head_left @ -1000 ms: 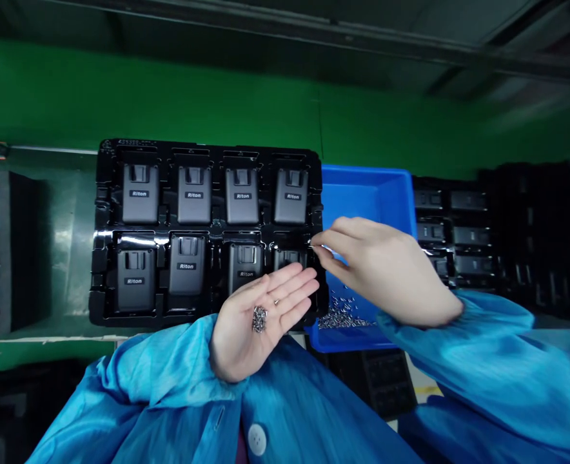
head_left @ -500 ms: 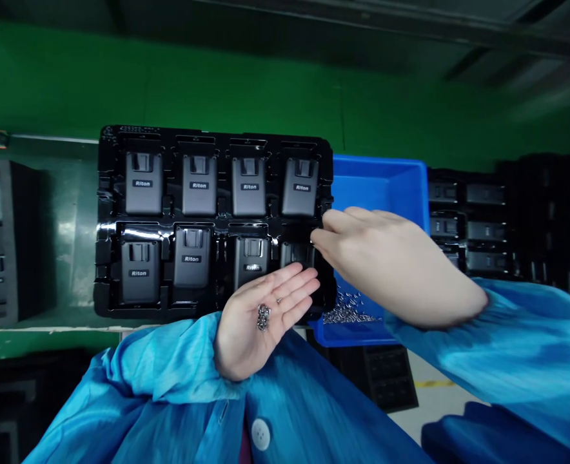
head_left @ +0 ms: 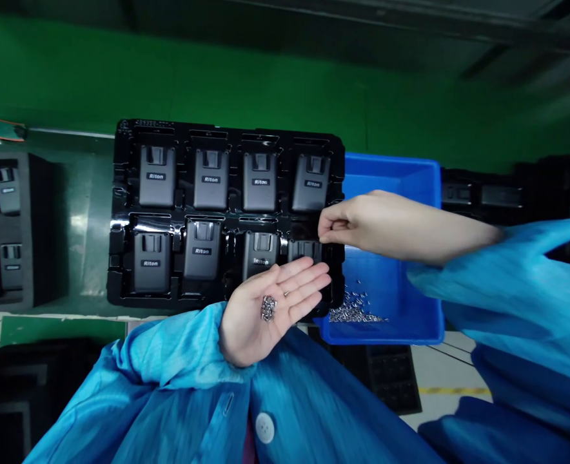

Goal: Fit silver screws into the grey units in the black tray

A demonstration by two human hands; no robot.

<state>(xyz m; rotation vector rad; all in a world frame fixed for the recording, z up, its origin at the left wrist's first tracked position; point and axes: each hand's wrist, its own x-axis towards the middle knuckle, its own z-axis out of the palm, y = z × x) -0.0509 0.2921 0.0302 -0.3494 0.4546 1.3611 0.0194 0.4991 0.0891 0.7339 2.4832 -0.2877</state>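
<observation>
The left hand (head_left: 265, 312) is lying open, cupping small screws (head_left: 267, 307); the right hand (head_left: 357, 222) is pinching closed over the tray (head_left: 120, 258), its eight modules (head_left: 211, 178) seated, screw placement apparently unfinished.

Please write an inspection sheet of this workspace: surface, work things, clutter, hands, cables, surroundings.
Surface: green bench, partly covered.
Work things: black tray with eight grey units in two rows; small pile of screws in the left palm; more loose screws in the blue bin.
Clutter: further trays of units at left and right.
Hands: left hand open, palm up; right hand in a pinched grip at the tray's right edge, its content too small to tell.
Cables: nothing seen.
Surroundings: green wall.
</observation>
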